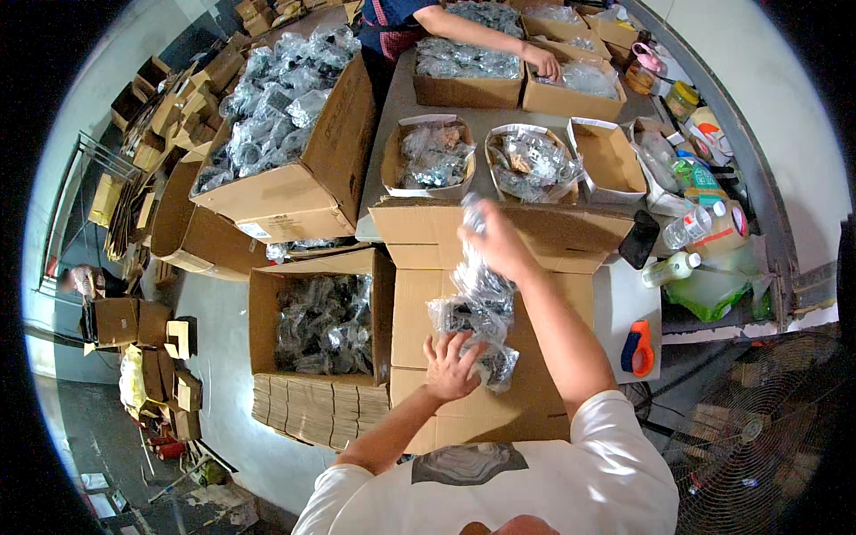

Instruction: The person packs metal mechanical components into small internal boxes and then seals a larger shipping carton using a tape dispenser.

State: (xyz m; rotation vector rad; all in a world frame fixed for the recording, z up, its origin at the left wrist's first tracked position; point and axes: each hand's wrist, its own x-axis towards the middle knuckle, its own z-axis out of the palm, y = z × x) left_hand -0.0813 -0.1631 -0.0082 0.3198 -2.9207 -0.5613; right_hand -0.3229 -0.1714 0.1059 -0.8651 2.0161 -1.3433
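My right hand (499, 245) is closed round a clear plastic bag (471, 216), whose upper end is smeared by motion. Below it, crinkled clear bags with dark parts inside (464, 314) lie on an open cardboard box (419, 308). I cannot tell what kind of parts they are. My left hand (452, 367) rests with spread fingers at the near edge of these bags, touching a bagged part (497, 366). Just beyond the box flaps are two small trays of bagged parts (430, 153) (533, 162) and a tray with a bare brown bottom (608, 160).
Left of me, a carton of dark bagged parts (382, 312) stands on stacked flat cardboard (312, 412). A larger filled carton (343, 147) is behind it. Across the table a co-worker's hand (542, 62) reaches into a box. Bottles (670, 269), orange-handled tool (642, 349) and fan (749, 432) are on the right.
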